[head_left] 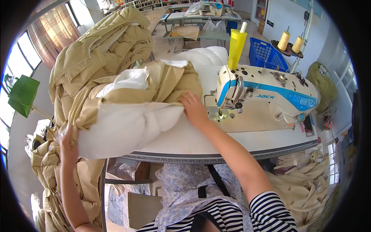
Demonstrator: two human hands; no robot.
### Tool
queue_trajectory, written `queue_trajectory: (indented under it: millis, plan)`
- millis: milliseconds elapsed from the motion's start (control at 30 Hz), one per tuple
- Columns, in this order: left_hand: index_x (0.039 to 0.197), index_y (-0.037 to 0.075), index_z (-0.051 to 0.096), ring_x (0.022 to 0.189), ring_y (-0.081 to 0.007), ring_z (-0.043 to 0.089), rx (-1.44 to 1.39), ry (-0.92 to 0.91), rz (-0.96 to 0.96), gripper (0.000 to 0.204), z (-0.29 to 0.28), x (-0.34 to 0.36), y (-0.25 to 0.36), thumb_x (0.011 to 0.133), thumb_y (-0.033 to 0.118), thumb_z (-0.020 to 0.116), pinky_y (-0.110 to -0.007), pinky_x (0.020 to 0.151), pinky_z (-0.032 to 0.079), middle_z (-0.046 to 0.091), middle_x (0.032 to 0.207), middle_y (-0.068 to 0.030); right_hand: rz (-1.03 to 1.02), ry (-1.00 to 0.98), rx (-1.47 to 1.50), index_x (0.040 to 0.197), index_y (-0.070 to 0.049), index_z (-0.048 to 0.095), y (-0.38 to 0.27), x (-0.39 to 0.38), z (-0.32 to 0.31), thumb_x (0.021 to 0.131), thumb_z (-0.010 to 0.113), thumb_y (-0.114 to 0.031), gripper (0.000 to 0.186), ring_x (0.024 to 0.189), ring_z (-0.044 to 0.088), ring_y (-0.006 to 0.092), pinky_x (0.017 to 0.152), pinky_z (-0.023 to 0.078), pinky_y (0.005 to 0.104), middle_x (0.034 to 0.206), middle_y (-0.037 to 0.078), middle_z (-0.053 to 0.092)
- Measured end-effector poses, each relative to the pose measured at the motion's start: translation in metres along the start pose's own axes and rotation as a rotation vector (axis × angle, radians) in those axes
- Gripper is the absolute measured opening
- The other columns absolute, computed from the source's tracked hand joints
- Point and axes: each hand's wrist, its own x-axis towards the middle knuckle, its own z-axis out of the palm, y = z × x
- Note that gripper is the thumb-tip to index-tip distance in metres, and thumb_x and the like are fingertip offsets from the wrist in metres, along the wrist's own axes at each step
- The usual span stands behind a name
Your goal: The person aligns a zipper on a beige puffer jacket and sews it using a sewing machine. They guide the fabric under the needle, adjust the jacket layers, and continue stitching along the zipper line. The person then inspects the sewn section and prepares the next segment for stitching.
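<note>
A tan padded garment (170, 83), its puffy white inner side (119, 129) turned outward, lies across the left half of the sewing table. My left hand (68, 149) grips its left end near the table's edge, the fingers partly hidden by fabric. At the other end, my right hand (193, 110) is closed on the fabric's edge, fingertips over the tan cloth. Just right of that hand is the white and blue sewing machine (266, 91), its presser foot (222, 113) apart from the garment.
More tan quilted pieces (104, 46) are heaped at the back left and hang down beside the table (247, 139). A yellow holder (236, 48) stands on the machine. Thread cones (284, 40) and a blue crate (266, 54) are behind it. Pale cloth (301, 181) lies below at right.
</note>
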Motion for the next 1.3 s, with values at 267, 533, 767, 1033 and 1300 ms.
queue_trajectory:
  millis: [267,533,767,1033,1300]
  plan:
    - [0.136,0.011,0.061,0.097,-0.0303,0.072,-0.193,0.574,0.583,0.041,-0.097,0.333,0.107,0.099,0.028,0.062,-0.039,0.081,0.056,0.073,0.110,-0.0171,0.213,-0.391,1.627,0.134,-0.001,0.052,-0.120,-0.062,-0.125,0.109,0.046,-0.034,0.041,0.100,0.055,0.0084,0.083,0.048,0.0274,0.113,0.002,0.062]
    - [0.102,0.013,0.077,0.093,-0.0378,0.061,-0.445,-0.159,0.573,0.039,0.188,0.195,0.249,0.093,0.049,0.065,-0.040,0.095,0.048,0.075,0.089,-0.0107,0.750,-0.636,0.837,0.132,0.002,0.059,-0.046,-0.165,-0.139,0.102,0.060,-0.036,0.048,0.106,0.068,0.0237,0.089,0.053,0.0321,0.114,0.017,0.070]
    - [0.097,0.012,0.076,0.092,-0.0293,0.063,-0.518,0.018,0.601,0.028,0.167,0.198,0.241,0.091,0.039,0.071,-0.038,0.092,0.047,0.074,0.086,-0.0085,0.590,0.115,0.961,0.143,0.001,0.046,0.002,-0.027,-0.083,0.097,0.070,-0.031,0.061,0.099,0.067,0.0198,0.087,0.052,0.0301,0.119,0.014,0.067]
    - [0.113,0.010,0.072,0.105,-0.0281,0.060,-0.604,0.347,0.450,0.025,0.132,0.173,0.265,0.089,0.015,0.074,-0.039,0.094,0.047,0.067,0.105,-0.0064,0.497,0.243,1.371,0.111,-0.002,0.069,-0.029,-0.005,-0.072,0.099,0.069,-0.021,0.022,0.076,0.047,0.0013,0.067,0.037,0.0189,0.085,-0.007,0.060]
    - [0.111,0.006,0.073,0.103,-0.0214,0.062,-1.077,-0.056,0.521,0.022,0.132,0.080,0.278,0.089,0.008,0.075,-0.035,0.090,0.050,0.069,0.106,-0.0059,0.479,0.277,1.244,0.111,-0.002,0.069,-0.034,-0.008,-0.081,0.098,0.070,-0.018,0.021,0.078,0.049,0.0025,0.069,0.040,0.0188,0.088,-0.006,0.061]
